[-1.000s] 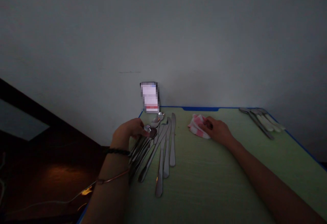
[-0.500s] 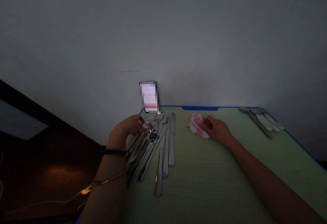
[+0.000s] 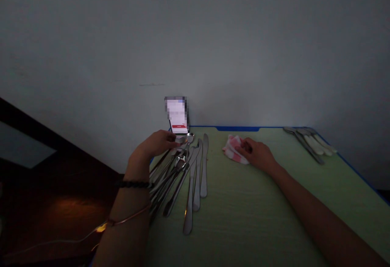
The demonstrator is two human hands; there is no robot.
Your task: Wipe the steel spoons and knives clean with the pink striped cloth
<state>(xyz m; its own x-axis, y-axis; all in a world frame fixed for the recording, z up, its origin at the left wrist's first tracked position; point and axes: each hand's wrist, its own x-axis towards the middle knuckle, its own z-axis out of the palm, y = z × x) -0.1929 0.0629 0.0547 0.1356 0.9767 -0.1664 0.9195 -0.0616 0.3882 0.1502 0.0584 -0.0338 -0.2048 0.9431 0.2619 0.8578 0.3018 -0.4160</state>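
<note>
- just shifted, with the left hand (image 3: 159, 142): away from a nearer spoon bowl, out to the far end of the cutlery (image 3: 188, 214), beside the far spoon (image 3: 190, 138).
- to be read, by judgement, as a change of contact from one piece to another within the same group; left unheld in the middle of it, the near spoon (image 3: 181, 161).
- bent at the left wrist, with fingers curled and pointing inward to the right; too dim to tell whether closed on a spoon or merely touching.
- barely altered at the right: a pinch of thumb and fingers by the right hand (image 3: 258, 155), closed on the edge of the cloth (image 3: 234, 150), with forearm slanting in from the lower right.
- spread on the table (image 3: 258, 218) to the left of the cloth: spoons and knives, partly overlapping, with handles toward the wearer.
- propped upright against the wall (image 3: 258, 56), just beyond the spoons: a phone (image 3: 178, 115).
- laid near the far right corner, well apart from the left group: more cutlery, including white handles (image 3: 313, 144).
</note>
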